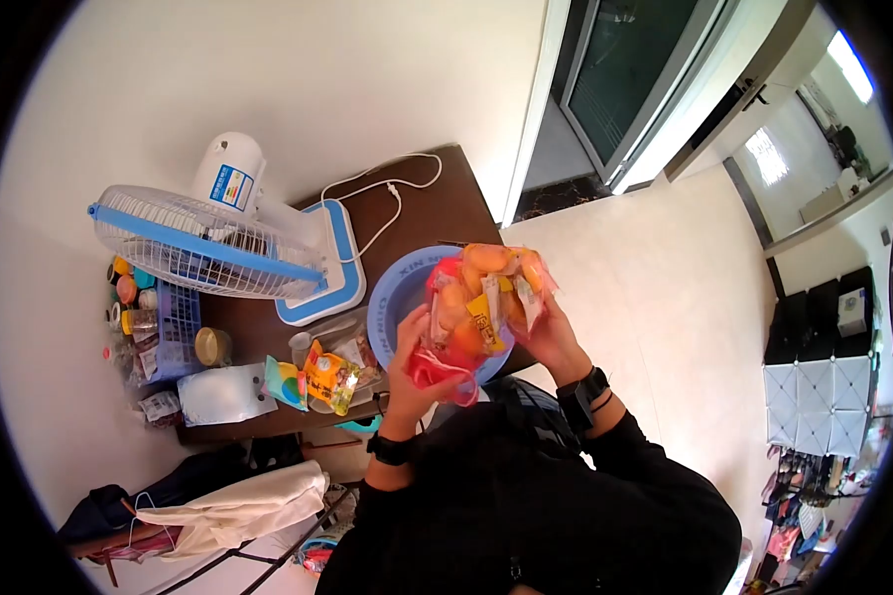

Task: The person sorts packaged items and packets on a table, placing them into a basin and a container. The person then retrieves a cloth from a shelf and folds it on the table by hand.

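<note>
The left hand (413, 369) and right hand (556, 345) clasp a red see-through bag of orange fruit (454, 322) above a blue plastic basin (380, 315), near-right corner of the brown table (429, 210); likely weighty, slack, best supported underneath.

Blue basin (380, 317) — partly hidden behind the fruit bag (478, 302).

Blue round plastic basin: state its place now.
In the head view, the basin sits near centre on the brown table, right of the white-blue electric fan, partly hidden by the red plastic bag.
</note>
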Demonstrator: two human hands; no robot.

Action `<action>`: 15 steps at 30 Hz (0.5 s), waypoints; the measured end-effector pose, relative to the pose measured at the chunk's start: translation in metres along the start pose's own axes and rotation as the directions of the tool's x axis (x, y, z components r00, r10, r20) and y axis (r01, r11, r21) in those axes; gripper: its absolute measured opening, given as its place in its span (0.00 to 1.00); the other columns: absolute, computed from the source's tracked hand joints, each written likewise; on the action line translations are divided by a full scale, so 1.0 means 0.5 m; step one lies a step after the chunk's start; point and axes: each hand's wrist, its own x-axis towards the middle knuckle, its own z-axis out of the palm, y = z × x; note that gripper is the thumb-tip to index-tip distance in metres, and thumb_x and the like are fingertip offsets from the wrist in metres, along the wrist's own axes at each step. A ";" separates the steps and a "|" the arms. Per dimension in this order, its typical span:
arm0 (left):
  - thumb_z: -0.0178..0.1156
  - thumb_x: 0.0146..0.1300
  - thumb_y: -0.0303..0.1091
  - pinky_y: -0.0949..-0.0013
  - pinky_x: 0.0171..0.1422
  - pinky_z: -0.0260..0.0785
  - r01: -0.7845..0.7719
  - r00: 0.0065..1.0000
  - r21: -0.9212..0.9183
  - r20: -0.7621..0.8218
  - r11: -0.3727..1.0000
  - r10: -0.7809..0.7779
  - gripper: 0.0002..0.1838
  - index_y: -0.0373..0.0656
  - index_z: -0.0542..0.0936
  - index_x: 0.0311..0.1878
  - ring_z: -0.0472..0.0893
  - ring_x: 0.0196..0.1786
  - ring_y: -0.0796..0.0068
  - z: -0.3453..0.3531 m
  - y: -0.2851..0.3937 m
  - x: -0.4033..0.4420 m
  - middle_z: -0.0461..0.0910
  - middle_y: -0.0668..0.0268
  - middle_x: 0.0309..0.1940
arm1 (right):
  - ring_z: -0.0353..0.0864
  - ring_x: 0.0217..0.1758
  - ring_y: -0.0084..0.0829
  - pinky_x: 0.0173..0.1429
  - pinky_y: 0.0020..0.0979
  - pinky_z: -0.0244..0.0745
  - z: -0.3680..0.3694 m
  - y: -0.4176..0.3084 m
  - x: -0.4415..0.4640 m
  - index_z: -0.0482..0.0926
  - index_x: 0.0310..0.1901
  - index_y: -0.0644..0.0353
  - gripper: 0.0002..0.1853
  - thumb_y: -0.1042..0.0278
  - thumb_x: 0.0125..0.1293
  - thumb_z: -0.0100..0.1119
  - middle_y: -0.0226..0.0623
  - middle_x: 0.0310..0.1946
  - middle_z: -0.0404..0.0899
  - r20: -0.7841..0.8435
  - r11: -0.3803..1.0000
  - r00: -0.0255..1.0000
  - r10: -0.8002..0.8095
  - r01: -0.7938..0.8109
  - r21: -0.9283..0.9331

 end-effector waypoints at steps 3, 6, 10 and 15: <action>0.61 0.32 0.23 0.71 0.52 0.59 -0.097 0.995 0.274 0.012 0.957 0.098 0.30 0.40 0.68 0.47 0.65 0.52 0.68 0.008 0.000 -0.003 0.62 0.57 0.51 | 0.57 0.57 0.29 0.58 0.33 0.54 0.005 0.004 -0.006 0.52 0.57 0.52 0.24 0.54 0.61 0.36 0.32 0.56 0.55 0.028 0.997 0.998 0.049 -0.051 0.061; 0.58 0.33 0.21 0.71 0.53 0.58 -0.121 0.992 0.327 0.085 0.937 0.098 0.26 0.40 0.70 0.43 0.67 0.50 0.65 0.009 0.020 0.003 0.64 0.56 0.48 | 0.57 0.57 0.29 0.58 0.33 0.55 -0.001 0.005 -0.004 0.51 0.57 0.53 0.24 0.55 0.61 0.34 0.32 0.56 0.56 0.041 0.965 0.999 -0.034 0.043 -0.257; 0.50 0.33 0.16 0.72 0.53 0.58 0.018 0.999 0.052 -0.044 0.999 -0.015 0.22 0.37 0.71 0.39 0.67 0.49 0.66 -0.013 0.007 0.000 0.66 0.57 0.47 | 0.57 0.57 0.29 0.58 0.34 0.54 0.034 -0.016 -0.016 0.50 0.58 0.53 0.24 0.55 0.61 0.29 0.32 0.56 0.56 0.117 0.973 0.971 0.208 -0.218 0.075; 0.44 0.43 0.15 0.66 0.55 0.59 0.183 0.936 -0.684 -0.098 0.706 -0.338 0.20 0.37 0.66 0.44 0.67 0.50 0.67 -0.016 0.025 -0.004 0.67 0.59 0.45 | 0.51 0.61 0.31 0.59 0.35 0.52 0.042 0.001 -0.019 0.47 0.59 0.52 0.33 0.39 0.58 0.25 0.32 0.58 0.51 0.107 0.943 0.981 0.161 -0.121 -0.311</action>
